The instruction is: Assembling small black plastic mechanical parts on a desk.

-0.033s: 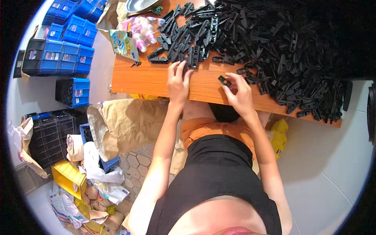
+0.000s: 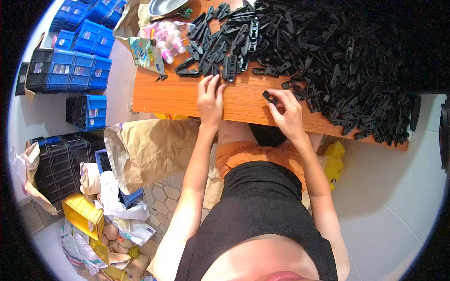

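Note:
My right hand (image 2: 288, 110) pinches a small black plastic piece (image 2: 269, 97) with a squarish opening between thumb and fingers, just above the table's near edge. Over the wooden table (image 2: 164, 93), my left hand (image 2: 210, 102) has its fingers bent and apart, with nothing visible between them. Its fingertips are close to a loose group of long black plastic clip-like parts (image 2: 229, 69). A much larger heap of similar black parts (image 2: 328, 56) covers the table's right side and reaches its near edge.
A pink-and-white bundle (image 2: 165, 38), a printed packet (image 2: 145, 52) and a metal bowl (image 2: 166, 6) are at the table's far left. Blue crates (image 2: 70, 70) stack along the left wall. Brown paper (image 2: 150, 150) hangs below the table; a yellow crate (image 2: 84, 215) sits lower left.
My left hand has shifted slightly left and toward me; the dark part between its thumb and fingers no longer shows there. My right hand still holds its small piece, tilted a little differently.

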The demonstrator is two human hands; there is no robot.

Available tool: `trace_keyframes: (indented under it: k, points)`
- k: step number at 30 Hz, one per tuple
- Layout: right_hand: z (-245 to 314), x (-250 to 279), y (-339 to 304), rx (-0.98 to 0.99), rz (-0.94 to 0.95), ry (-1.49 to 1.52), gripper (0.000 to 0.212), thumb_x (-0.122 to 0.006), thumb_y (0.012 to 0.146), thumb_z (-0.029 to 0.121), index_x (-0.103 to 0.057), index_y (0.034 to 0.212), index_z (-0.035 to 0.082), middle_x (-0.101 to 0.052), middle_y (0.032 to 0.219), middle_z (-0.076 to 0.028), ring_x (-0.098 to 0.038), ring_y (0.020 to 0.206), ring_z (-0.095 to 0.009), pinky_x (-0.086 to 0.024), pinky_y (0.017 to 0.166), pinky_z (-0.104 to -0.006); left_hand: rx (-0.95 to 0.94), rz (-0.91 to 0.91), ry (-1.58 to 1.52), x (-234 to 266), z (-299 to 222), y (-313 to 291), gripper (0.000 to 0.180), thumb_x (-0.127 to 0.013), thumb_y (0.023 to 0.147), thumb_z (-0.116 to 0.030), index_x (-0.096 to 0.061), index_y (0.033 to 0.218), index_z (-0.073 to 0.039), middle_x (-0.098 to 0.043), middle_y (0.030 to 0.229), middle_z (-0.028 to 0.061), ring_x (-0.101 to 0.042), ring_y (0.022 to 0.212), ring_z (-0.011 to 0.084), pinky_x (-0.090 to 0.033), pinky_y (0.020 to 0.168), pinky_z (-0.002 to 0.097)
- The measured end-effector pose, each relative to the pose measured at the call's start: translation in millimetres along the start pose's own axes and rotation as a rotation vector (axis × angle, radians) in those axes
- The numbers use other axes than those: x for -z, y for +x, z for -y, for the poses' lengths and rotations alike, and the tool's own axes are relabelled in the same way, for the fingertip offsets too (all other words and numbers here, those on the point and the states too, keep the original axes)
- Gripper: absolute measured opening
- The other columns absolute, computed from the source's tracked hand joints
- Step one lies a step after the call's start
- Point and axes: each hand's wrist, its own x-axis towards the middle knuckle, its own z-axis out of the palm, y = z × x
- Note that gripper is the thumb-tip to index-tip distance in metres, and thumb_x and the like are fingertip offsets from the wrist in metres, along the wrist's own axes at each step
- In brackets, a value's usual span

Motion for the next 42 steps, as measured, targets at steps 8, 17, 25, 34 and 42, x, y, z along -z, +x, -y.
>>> trace_keyframes:
  k: [8,17,25,34,42]
  points:
    - [11,28,0,0.025,0.097,-0.189,0.034,-0.065,0.076,-0.004,-0.061,0.110,-0.001,-0.059,0.102,-0.017,-0.060,0.087,-0.032,-0.050,0.077,-0.0378,0.196,0.001,-0.240,44,-14,-47,0.023,-0.065,0.085,0.002,-0.067,0.108,-0.001,-0.066,0.104,0.0144,-0.064,0.097,0.0254,-0.049,0.086,0.0328]
    - [-14,21,5,0.265,0.125,-0.342,0.040,-0.073,0.073,0.006,-0.063,0.112,0.003,-0.063,0.095,-0.011,-0.058,0.093,-0.029,-0.048,0.081,-0.0391,-0.126,0.279,-0.217,11,-32,-39,0.033,-0.075,0.073,0.000,-0.069,0.105,-0.007,-0.069,0.106,0.0066,-0.060,0.103,0.0253,-0.048,0.088,0.0353]
    - [-10,17,-1,0.283,0.195,-0.262,0.036,-0.072,0.074,0.005,-0.066,0.110,0.005,-0.061,0.091,-0.009,-0.059,0.084,-0.028,-0.049,0.073,-0.0385,-0.085,0.310,-0.267,6,-34,-34,0.030,-0.076,0.070,-0.003,-0.073,0.099,-0.009,-0.071,0.099,0.0027,-0.062,0.102,0.0218,-0.047,0.088,0.0338]
    - [-10,23,8,0.350,0.282,-0.328,0.036,-0.068,0.072,0.000,-0.066,0.107,0.007,-0.058,0.084,-0.009,-0.058,0.081,-0.027,-0.049,0.071,-0.0382,-0.015,0.341,-0.290,5,-34,-31,0.030,-0.076,0.069,-0.002,-0.074,0.098,-0.010,-0.072,0.096,0.0019,-0.063,0.099,0.0201,-0.047,0.086,0.0326]
    - [-12,4,7,0.334,0.260,-0.150,0.034,-0.071,0.071,0.001,-0.067,0.105,0.005,-0.060,0.084,-0.008,-0.059,0.080,-0.026,-0.050,0.071,-0.0368,-0.059,0.361,-0.338,-1,-33,-31,0.024,-0.075,0.070,-0.009,-0.073,0.094,-0.012,-0.072,0.093,0.0000,-0.065,0.093,0.0192,-0.043,0.084,0.0334]
